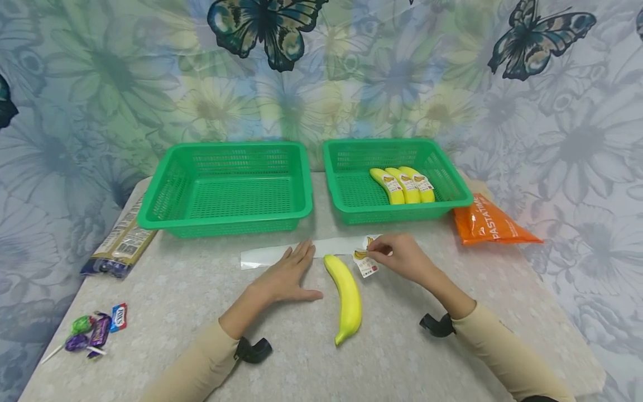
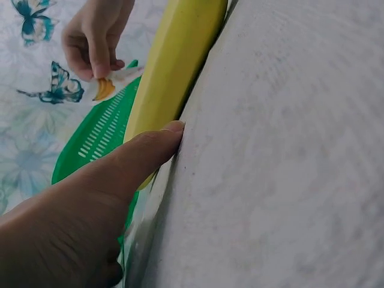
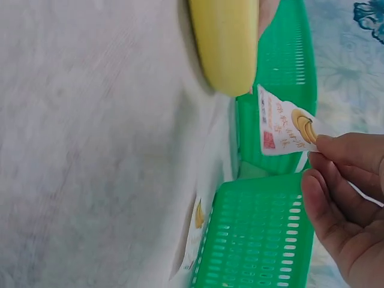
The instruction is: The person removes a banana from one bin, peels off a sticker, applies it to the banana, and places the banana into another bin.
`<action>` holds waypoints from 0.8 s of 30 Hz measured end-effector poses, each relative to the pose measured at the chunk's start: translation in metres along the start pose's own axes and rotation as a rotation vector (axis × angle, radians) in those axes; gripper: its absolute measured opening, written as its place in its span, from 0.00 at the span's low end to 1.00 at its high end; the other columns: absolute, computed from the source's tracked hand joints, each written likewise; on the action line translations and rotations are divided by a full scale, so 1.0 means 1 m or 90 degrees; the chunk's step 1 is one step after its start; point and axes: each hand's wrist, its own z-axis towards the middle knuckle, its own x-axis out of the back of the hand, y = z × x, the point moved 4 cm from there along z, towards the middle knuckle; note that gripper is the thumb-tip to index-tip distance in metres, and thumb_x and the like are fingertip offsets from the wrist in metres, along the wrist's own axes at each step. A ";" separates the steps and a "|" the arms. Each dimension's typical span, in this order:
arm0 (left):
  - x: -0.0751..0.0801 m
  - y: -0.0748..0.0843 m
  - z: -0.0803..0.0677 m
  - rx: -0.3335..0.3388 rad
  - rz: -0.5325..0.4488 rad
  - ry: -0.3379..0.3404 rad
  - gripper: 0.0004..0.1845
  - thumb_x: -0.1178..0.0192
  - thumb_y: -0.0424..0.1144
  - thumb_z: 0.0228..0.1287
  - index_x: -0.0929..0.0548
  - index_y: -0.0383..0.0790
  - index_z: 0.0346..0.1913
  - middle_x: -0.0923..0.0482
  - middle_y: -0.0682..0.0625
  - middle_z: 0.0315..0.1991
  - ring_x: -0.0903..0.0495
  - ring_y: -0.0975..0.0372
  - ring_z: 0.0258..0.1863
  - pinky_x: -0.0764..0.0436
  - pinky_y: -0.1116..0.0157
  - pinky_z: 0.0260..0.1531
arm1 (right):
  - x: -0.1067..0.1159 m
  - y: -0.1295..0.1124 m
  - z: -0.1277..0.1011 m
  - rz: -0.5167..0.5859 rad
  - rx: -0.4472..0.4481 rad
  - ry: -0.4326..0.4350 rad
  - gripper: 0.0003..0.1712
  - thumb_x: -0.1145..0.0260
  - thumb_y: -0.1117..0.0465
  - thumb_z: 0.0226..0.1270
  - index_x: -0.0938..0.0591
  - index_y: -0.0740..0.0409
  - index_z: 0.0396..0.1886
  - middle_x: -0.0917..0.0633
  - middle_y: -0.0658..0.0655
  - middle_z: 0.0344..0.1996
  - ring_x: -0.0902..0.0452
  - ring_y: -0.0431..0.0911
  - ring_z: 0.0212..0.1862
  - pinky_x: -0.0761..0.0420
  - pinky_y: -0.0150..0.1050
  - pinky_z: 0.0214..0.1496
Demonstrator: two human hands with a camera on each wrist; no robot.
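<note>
My right hand pinches a white sticker printed with bananas; in the right wrist view the sticker hangs from thumb and fingertip, lifted off the table. A second sticker lies on the right end of a white backing strip. My left hand lies with fingers extended, fingertips on the strip and thumb out toward a yellow banana. That banana lies on the table between my hands, with no label showing on its upper side. In the left wrist view the thumb appears close beside the banana.
A green basket stands at back left. The right green basket holds three labelled bananas. An orange packet lies at right, a brown-gold packet at left, wrapped sweets at front left.
</note>
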 end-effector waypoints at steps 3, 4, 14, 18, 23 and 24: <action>0.003 0.003 -0.001 -0.007 0.008 0.046 0.64 0.38 0.71 0.51 0.58 0.34 0.78 0.63 0.38 0.79 0.59 0.48 0.79 0.56 0.44 0.76 | 0.004 -0.002 -0.003 0.038 -0.046 0.001 0.03 0.29 0.60 0.61 0.11 0.54 0.34 0.11 0.48 0.30 0.20 0.36 0.32 0.18 0.31 0.37; 0.004 0.006 -0.001 -0.010 0.008 0.063 0.65 0.37 0.71 0.51 0.58 0.34 0.78 0.62 0.38 0.79 0.58 0.48 0.79 0.56 0.43 0.76 | 0.005 -0.003 -0.003 0.048 -0.060 0.001 0.03 0.29 0.60 0.61 0.11 0.53 0.34 0.12 0.48 0.29 0.20 0.37 0.32 0.18 0.31 0.37; -0.013 0.060 -0.012 -0.029 -0.124 0.046 0.63 0.44 0.74 0.55 0.62 0.36 0.78 0.66 0.42 0.80 0.65 0.55 0.80 0.55 0.49 0.77 | 0.013 -0.014 -0.011 0.107 -0.127 -0.009 0.04 0.27 0.56 0.59 0.10 0.51 0.31 0.12 0.48 0.27 0.20 0.38 0.30 0.19 0.31 0.34; -0.021 0.063 -0.012 -0.003 -0.125 0.043 0.63 0.45 0.75 0.53 0.61 0.37 0.78 0.67 0.44 0.80 0.66 0.59 0.79 0.55 0.52 0.78 | 0.011 -0.018 -0.012 0.142 -0.140 -0.030 0.04 0.27 0.56 0.58 0.10 0.51 0.31 0.12 0.48 0.25 0.21 0.39 0.27 0.20 0.32 0.30; -0.024 0.061 -0.013 0.008 -0.133 0.040 0.63 0.44 0.75 0.53 0.60 0.37 0.78 0.67 0.45 0.80 0.66 0.60 0.79 0.54 0.54 0.78 | 0.001 -0.021 -0.014 0.190 -0.151 -0.061 0.03 0.28 0.58 0.58 0.10 0.52 0.31 0.12 0.49 0.25 0.20 0.40 0.26 0.20 0.33 0.28; -0.025 0.060 -0.013 0.008 -0.137 0.038 0.63 0.44 0.75 0.53 0.60 0.37 0.78 0.67 0.45 0.80 0.66 0.60 0.79 0.54 0.54 0.78 | -0.002 -0.021 -0.014 0.196 -0.159 -0.065 0.03 0.28 0.58 0.58 0.10 0.51 0.31 0.12 0.49 0.25 0.19 0.40 0.26 0.20 0.34 0.28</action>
